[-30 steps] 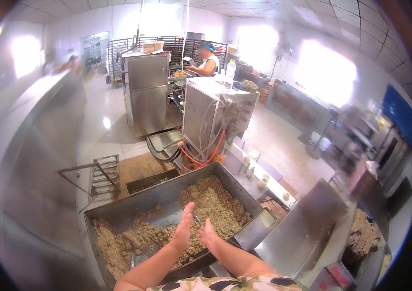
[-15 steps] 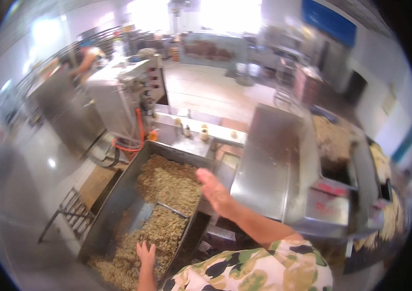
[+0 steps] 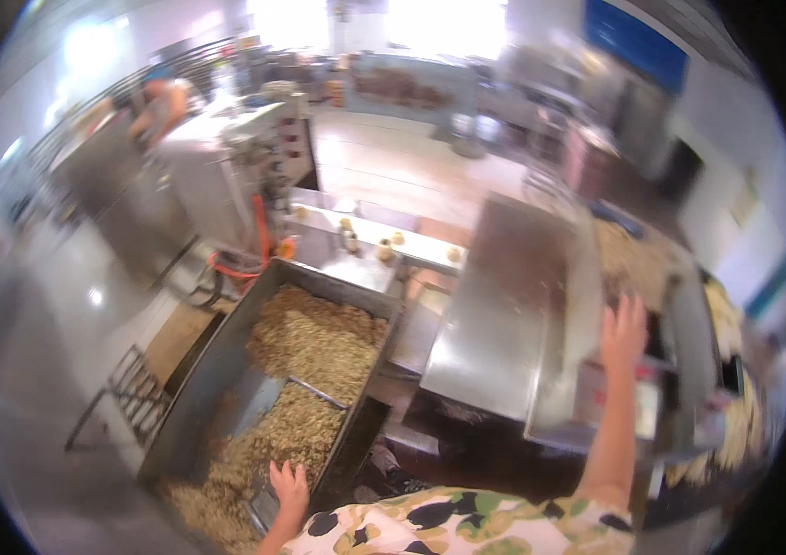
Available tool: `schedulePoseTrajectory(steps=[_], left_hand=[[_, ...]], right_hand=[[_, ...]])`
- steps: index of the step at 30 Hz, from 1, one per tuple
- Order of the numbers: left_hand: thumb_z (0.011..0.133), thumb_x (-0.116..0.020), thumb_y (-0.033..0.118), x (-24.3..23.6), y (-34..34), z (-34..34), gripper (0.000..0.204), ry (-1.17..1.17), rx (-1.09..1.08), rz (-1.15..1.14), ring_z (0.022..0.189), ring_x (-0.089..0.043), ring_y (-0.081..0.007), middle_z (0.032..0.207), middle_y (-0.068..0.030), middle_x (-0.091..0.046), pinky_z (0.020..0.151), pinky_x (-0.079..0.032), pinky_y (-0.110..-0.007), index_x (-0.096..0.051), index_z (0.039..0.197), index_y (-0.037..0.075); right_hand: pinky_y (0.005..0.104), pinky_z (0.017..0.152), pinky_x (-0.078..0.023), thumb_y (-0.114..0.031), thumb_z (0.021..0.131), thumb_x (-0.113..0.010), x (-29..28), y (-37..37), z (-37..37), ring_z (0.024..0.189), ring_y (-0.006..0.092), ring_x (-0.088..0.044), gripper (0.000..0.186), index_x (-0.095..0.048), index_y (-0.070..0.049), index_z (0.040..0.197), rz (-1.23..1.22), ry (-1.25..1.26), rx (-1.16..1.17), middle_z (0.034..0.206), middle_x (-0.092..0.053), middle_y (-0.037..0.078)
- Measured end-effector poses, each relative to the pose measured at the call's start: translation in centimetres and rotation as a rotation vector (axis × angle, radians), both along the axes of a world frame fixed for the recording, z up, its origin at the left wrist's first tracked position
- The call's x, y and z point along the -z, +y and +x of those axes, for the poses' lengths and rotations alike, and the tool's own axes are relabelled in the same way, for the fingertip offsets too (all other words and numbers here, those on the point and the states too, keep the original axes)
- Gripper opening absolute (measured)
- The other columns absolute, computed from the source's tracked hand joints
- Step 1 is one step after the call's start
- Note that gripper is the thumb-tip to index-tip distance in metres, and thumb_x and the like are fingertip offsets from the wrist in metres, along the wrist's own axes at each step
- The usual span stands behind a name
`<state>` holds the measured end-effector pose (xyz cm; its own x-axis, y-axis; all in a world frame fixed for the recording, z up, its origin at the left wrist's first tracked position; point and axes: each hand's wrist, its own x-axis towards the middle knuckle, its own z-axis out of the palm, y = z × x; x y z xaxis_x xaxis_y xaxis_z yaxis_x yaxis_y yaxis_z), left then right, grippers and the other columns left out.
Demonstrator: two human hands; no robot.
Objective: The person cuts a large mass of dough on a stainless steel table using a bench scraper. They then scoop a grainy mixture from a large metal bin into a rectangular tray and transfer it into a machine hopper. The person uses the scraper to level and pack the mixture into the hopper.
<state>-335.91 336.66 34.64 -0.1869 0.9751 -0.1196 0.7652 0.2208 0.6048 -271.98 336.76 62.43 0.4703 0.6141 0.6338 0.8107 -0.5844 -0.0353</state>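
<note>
My left hand (image 3: 288,486) is open, fingers curved and apart, over the lower part of a deep metal tub (image 3: 191,377) of crumbly, tan-and-brown mixture (image 3: 314,338). A metal bar (image 3: 317,393) lies across the mixture, and a metal piece (image 3: 263,511) is partly hidden beside my left hand. My right hand (image 3: 623,333) reaches out at the right with fingers spread, over a metal container (image 3: 617,407) with red markings, near a heap of tan material (image 3: 638,254). A broad steel surface (image 3: 490,314) lies between my hands. Motion blurs some details; whether my right hand touches anything I cannot tell.
A steel machine (image 3: 217,176) with an orange hose (image 3: 261,227) stands beyond the tub. A co-worker (image 3: 157,109) is behind it at left. A metal rack-like cart (image 3: 124,398) sits left of the tub. Small pale fittings (image 3: 383,248) line a white ledge.
My view has swung to the right. My hands, close together over the tub earlier, have moved apart: the right one now reaches far to the right, the left stays low over the tub.
</note>
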Motion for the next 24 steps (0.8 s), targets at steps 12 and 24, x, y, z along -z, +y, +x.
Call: schedulePoseTrajectory(steps=[12, 24], left_hand=[[0.078, -0.056, 0.018, 0.0, -1.2, -1.7, 0.018, -0.050, -0.079, 0.168, 0.095, -0.060, -0.0332, 0.089, -0.0127, -0.066, 0.084, -0.048, -0.044, -0.073, 0.076, 0.013], [0.088, -0.053, 0.027, -1.4, -2.9, 0.4, 0.023, 0.063, -0.220, 0.059, 0.093, -0.062, -0.0333, 0.094, -0.0126, -0.067, 0.082, -0.046, -0.049, -0.072, 0.089, 0.013]], right_hand=[[0.0504, 0.100, -0.038, -0.041, 0.099, -0.040, 0.0, -1.4, -1.1, 0.136, 0.0327, -0.033, 0.048, -0.045, -0.015, 0.139, -0.120, 0.087, 0.072, 0.147, -0.037, 0.013], [0.0521, 0.096, -0.037, -0.041, 0.096, -0.046, -0.3, -3.6, -0.6, 0.127, 0.0308, -0.043, 0.047, -0.051, -0.012, 0.133, -0.175, 0.190, -0.035, 0.136, -0.050, 0.012]])
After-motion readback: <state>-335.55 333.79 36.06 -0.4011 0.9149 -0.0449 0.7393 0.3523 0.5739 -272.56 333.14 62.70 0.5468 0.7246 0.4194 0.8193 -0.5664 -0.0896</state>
